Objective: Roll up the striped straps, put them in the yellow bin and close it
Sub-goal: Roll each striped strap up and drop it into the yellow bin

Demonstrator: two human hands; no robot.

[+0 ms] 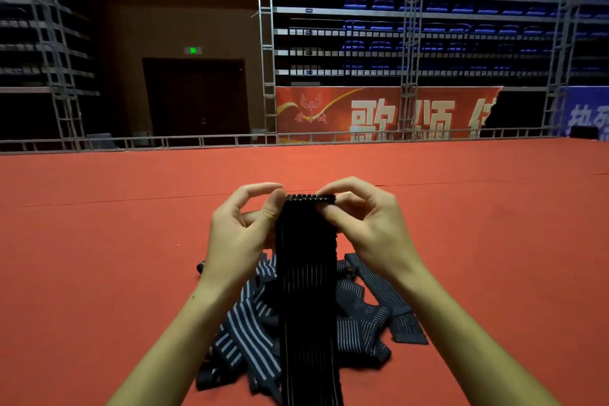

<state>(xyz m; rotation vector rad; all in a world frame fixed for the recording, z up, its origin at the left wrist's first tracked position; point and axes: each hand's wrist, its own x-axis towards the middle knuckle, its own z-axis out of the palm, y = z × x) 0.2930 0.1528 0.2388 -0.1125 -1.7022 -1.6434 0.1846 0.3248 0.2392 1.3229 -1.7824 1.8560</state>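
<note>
Both hands, left hand (pixel 242 234) and right hand (pixel 365 224), pinch the far end of 1 striped strap (pixel 308 290); its long axis runs near to far above the strap pile (pixel 362 316).

One strap (pixel 308 273) hangs down in the middle, held up at its top end. The left hand (pixel 242 231) pinches the top left corner and the right hand (pixel 359 224) pinches the top right corner. Below and behind this strap, a pile of straps (pixel 359 323) lies on the floor (pixel 99 241), spreading out to both sides. Far behind stands a low rail (pixel 197 141), with a door (pixel 196 99) beyond it on the left and what may be rows of seats (pixel 461 10) on the right.
</note>
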